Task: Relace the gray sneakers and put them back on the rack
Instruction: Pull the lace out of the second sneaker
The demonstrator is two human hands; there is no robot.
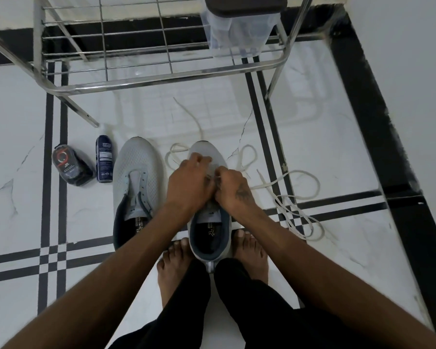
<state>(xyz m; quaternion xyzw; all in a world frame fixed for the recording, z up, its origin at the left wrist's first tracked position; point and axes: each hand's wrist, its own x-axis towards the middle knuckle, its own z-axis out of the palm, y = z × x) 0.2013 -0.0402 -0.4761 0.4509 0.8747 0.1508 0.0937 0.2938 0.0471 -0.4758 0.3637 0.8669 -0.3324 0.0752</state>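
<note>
Two gray sneakers stand on the white floor, toes pointing away from me. The left sneaker (pixel 136 172) has no lace in its eyelets. Over the right sneaker (pixel 208 230), between my bare feet, both my hands work at the eyelet area. My left hand (pixel 189 182) rests on the shoe's upper with fingers curled, pinching the lace. My right hand (pixel 233 188) pinches a white lace (pixel 297 182), which trails in loops to the right and ahead of the toe. The eyelets under my hands are hidden. The metal shoe rack (pixel 161 81) stands just beyond the shoes.
A dark blue spray can (pixel 103 159) and a black shoe-care bottle (pixel 69 166) lie left of the left sneaker. A clear plastic container (pixel 239 34) with a dark lid sits on the rack's right side. A black skirting band and white wall run along the right.
</note>
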